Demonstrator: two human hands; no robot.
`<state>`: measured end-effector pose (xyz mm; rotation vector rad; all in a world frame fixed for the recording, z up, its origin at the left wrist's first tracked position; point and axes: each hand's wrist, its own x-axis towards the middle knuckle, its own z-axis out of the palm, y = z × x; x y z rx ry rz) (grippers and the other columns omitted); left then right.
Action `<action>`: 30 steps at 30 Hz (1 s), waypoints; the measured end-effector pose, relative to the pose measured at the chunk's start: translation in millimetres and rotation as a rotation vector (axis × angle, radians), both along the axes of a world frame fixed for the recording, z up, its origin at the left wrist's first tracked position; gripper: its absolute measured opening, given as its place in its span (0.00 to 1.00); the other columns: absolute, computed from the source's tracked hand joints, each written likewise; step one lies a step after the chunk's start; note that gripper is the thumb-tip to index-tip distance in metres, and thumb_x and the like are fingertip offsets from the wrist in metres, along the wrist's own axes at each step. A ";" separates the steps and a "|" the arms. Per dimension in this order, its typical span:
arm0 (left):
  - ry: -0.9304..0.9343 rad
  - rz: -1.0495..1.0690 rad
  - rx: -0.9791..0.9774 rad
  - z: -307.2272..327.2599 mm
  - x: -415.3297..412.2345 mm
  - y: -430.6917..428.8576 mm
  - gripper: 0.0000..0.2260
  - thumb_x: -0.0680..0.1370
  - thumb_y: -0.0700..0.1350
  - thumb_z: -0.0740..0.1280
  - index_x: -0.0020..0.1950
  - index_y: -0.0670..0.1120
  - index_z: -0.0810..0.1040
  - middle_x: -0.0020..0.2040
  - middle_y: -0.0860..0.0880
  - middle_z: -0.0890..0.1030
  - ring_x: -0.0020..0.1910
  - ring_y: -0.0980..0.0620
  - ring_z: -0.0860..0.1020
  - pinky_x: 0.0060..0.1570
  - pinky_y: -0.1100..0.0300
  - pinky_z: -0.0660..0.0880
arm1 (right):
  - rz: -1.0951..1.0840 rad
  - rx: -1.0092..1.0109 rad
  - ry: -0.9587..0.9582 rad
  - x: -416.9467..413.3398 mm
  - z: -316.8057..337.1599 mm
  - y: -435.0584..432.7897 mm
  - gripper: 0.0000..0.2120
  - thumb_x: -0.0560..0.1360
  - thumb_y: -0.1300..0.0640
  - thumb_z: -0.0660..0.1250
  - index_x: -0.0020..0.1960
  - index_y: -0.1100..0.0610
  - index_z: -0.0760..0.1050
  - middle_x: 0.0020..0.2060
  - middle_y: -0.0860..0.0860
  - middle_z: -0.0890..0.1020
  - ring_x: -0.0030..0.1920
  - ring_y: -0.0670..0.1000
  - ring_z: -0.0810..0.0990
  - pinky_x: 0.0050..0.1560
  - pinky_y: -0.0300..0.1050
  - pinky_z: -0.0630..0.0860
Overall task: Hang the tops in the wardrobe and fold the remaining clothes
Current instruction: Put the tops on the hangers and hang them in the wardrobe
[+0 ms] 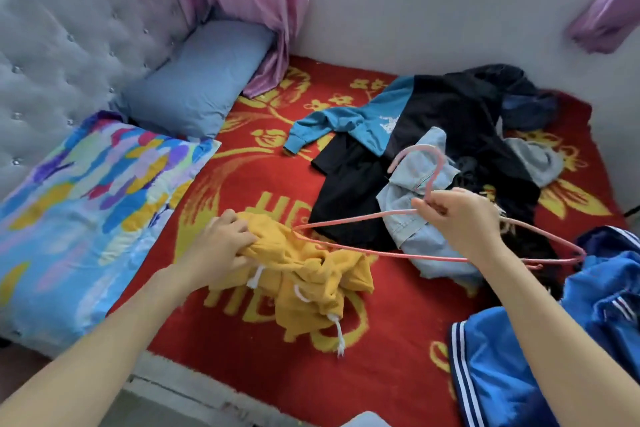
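Observation:
A yellow top [311, 281] with white drawstrings lies bunched on the red bed cover. My left hand [225, 246] grips its upper edge. My right hand [460, 218] pinches a pink hanger [398, 255] at the base of its hook, and the hanger's left end pokes into the yellow top. Behind lie a light denim garment [412, 215], a black and teal top [381, 125] and other dark clothes [502, 94]. A blue garment with white stripes [519, 374] sits at the lower right.
The red blanket with yellow flowers [242, 350] covers the bed. A colourful pillow [86, 211] and a blue pillow [194, 87] lie at the left against the grey padded headboard [69, 28]. Pink curtains [256, 3] hang at the back by the white wall.

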<state>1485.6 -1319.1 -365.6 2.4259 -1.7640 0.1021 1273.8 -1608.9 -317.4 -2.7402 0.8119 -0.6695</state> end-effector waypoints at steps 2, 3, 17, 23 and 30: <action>0.019 -0.060 -0.013 39.7 -0.2 -11.6 0.11 0.63 0.52 0.74 0.38 0.46 0.81 0.35 0.53 0.75 0.43 0.54 0.63 0.37 0.49 0.76 | 0.104 -0.003 -0.014 13.1 14.5 23.2 0.23 0.69 0.42 0.58 0.22 0.56 0.64 0.20 0.44 0.55 0.24 0.47 0.62 0.26 0.29 0.50; 0.046 -0.082 -0.011 57.8 -1.2 -18.5 0.11 0.67 0.52 0.73 0.41 0.45 0.81 0.37 0.53 0.74 0.44 0.55 0.63 0.42 0.50 0.74 | 0.127 0.005 -0.024 20.3 19.0 29.9 0.23 0.68 0.41 0.57 0.23 0.56 0.64 0.20 0.45 0.55 0.24 0.47 0.61 0.26 0.30 0.50; 0.157 -0.333 0.162 176.7 -12.2 -51.8 0.13 0.74 0.49 0.70 0.58 0.50 0.80 0.40 0.57 0.69 0.48 0.53 0.61 0.45 0.67 0.59 | 0.052 0.047 -0.225 18.6 107.5 30.4 0.20 0.59 0.36 0.46 0.20 0.51 0.56 0.18 0.47 0.59 0.28 0.54 0.64 0.34 0.45 0.60; 0.237 -0.369 0.160 174.7 -20.7 -49.9 0.14 0.74 0.47 0.71 0.59 0.50 0.80 0.39 0.62 0.66 0.45 0.56 0.59 0.49 0.68 0.60 | 0.112 0.041 -0.203 27.2 86.9 44.0 0.18 0.58 0.37 0.46 0.19 0.50 0.55 0.17 0.45 0.60 0.28 0.53 0.67 0.34 0.44 0.58; 0.255 -0.353 0.164 182.2 -25.6 -45.3 0.14 0.73 0.47 0.72 0.58 0.52 0.81 0.40 0.61 0.66 0.48 0.54 0.60 0.50 0.64 0.59 | 0.168 0.072 -0.300 33.7 85.8 53.3 0.15 0.60 0.42 0.50 0.19 0.47 0.51 0.15 0.50 0.59 0.25 0.47 0.62 0.32 0.45 0.58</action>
